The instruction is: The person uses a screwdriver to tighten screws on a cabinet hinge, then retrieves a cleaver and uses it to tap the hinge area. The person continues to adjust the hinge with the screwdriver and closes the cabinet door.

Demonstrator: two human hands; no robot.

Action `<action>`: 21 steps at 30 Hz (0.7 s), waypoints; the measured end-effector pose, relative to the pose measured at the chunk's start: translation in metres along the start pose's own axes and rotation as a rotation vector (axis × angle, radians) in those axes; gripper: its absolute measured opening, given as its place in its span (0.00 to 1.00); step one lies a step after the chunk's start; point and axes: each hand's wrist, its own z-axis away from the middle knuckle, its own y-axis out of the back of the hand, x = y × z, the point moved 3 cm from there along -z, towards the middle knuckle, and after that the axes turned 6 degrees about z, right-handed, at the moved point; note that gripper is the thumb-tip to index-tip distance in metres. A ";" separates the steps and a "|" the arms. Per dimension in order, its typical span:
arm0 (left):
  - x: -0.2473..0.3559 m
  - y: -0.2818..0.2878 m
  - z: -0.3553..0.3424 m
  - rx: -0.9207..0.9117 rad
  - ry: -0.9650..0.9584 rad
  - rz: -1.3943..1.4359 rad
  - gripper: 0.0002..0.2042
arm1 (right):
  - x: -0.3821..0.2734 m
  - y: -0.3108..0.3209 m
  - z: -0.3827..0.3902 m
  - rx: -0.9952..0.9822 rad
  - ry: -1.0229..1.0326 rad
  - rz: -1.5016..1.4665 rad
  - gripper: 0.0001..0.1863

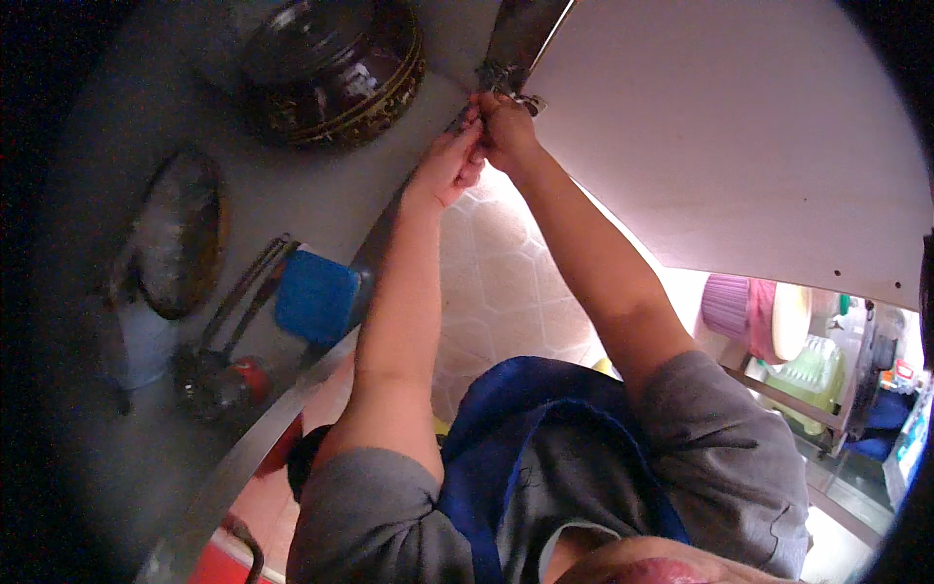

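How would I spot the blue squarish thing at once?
Find the grey surface on the picture's left. Follow its edge to the person's left forearm; the blue squarish thing lies just left of it. Unlike the dark round pot and oval brown-rimmed piece, it is blue and four-sided.

There are one bare left hand [451, 169] and one bare right hand [508, 129], making two hands. There is one dark brown, round, shiny pot [336, 88], one blue square box [316, 295], one big flat white board [739, 146], one purple ridged tub [725, 304] and one blue cloth apron [486, 414].
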 end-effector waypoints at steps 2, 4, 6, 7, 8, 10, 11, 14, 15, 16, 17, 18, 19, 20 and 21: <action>-0.003 0.000 0.002 0.032 -0.044 -0.047 0.10 | -0.001 0.004 0.009 -0.022 -0.021 0.049 0.11; -0.004 0.006 0.012 0.143 0.013 -0.132 0.09 | -0.002 0.014 0.024 -0.039 0.129 0.311 0.17; -0.005 0.010 0.028 0.255 0.030 -0.176 0.07 | 0.000 0.029 0.038 -0.182 0.012 0.459 0.20; -0.003 0.009 0.035 0.289 0.006 -0.094 0.07 | 0.002 0.033 0.046 -0.183 -0.007 0.465 0.22; 0.000 0.007 0.039 0.321 -0.023 -0.111 0.09 | 0.002 0.037 0.051 -0.182 -0.004 0.635 0.22; 0.000 -0.008 0.040 0.172 0.034 0.046 0.11 | -0.003 0.044 0.060 -0.088 -0.071 0.602 0.19; 0.008 -0.014 0.039 0.114 -0.053 0.089 0.12 | -0.010 0.037 0.060 -0.084 0.020 0.618 0.19; 0.012 -0.045 0.033 -0.003 -0.241 0.094 0.11 | -0.043 0.014 0.080 0.081 0.355 0.348 0.17; 0.010 -0.050 0.035 0.162 -0.296 0.113 0.11 | -0.057 0.003 0.087 0.092 0.335 0.445 0.15; -0.005 -0.063 0.036 0.335 -0.340 0.129 0.10 | -0.071 -0.002 0.106 0.126 0.361 0.441 0.15; -0.017 -0.079 0.040 0.394 -0.327 0.136 0.11 | -0.087 -0.009 0.130 0.164 0.371 0.435 0.15; -0.031 -0.094 0.054 0.511 -0.268 -0.042 0.11 | -0.107 -0.017 0.155 0.181 0.450 0.422 0.15; -0.045 -0.113 0.069 0.541 -0.277 -0.172 0.12 | -0.125 -0.023 0.179 0.147 0.363 0.425 0.14; -0.064 -0.130 0.087 0.582 -0.113 -0.248 0.13 | -0.143 -0.030 0.207 0.075 0.353 0.417 0.14; -0.078 -0.150 0.107 0.574 -0.027 -0.353 0.13 | -0.164 -0.035 0.232 0.009 0.303 0.412 0.13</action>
